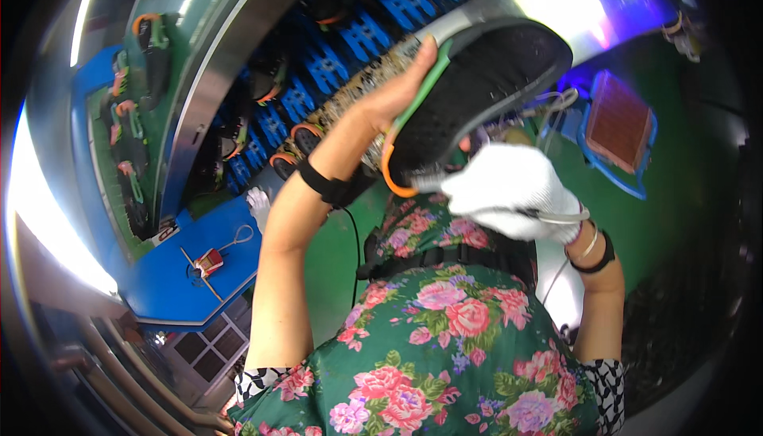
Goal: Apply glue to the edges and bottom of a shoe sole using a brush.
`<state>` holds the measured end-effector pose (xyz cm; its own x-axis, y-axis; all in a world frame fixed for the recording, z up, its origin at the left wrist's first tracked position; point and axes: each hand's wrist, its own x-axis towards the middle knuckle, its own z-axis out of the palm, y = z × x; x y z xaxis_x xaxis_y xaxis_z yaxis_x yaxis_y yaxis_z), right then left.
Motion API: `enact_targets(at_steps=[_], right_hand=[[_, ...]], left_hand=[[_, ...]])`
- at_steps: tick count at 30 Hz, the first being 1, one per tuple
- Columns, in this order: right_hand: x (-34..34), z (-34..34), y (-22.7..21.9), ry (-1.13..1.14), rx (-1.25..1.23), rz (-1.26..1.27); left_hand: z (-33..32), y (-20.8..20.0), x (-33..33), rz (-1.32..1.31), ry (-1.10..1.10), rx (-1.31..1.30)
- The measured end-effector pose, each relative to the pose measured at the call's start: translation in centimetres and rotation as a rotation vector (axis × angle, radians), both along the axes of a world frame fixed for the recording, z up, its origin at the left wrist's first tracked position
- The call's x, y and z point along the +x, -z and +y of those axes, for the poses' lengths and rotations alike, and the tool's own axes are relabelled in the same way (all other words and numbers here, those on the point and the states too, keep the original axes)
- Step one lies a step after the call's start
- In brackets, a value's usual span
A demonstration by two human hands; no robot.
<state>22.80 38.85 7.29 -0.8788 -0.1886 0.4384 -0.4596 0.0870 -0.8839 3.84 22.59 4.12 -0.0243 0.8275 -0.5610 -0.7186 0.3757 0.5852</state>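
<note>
A black clog-like shoe [485,78] with a green and orange rim is raised in front of me, tilted, its dark broad face toward me. My bare left hand [397,94] grips it along the green edge, most of its fingers hidden behind it. My right hand [509,189], in a white knitted glove, is closed round a slim tool with a pale, brush-like tip [429,183]. That tip lies at the orange end of the shoe, and a metallic handle sticks out by my wrist; whether the tip touches is blurred.
Beyond my hands runs a conveyor with blue racks [366,37] and several shoes. Farther left, more shoes stand on a green surface [191,31]. A blue table [175,269] holds a red object and a wire loop. At right stands a blue-framed stool [616,122].
</note>
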Motion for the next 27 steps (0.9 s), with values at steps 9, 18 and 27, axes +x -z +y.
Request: enact_targets(at_steps=[9,18,27], right_hand=[[-1.5,1.9,-0.2,0.584,-0.073,-0.261],[-2.8,2.7,-1.3,0.427,0.246,-0.056],[-2.1,-0.1,-1.9,0.562,0.170,0.031]], left_hand=[[-1.9,4.8,3.2,-0.420,-0.453,0.138],[-3.3,4.1,6.6,0.113,-0.397,-0.085],[-5.3,3.7,6.5,-0.581,-0.675,0.407]])
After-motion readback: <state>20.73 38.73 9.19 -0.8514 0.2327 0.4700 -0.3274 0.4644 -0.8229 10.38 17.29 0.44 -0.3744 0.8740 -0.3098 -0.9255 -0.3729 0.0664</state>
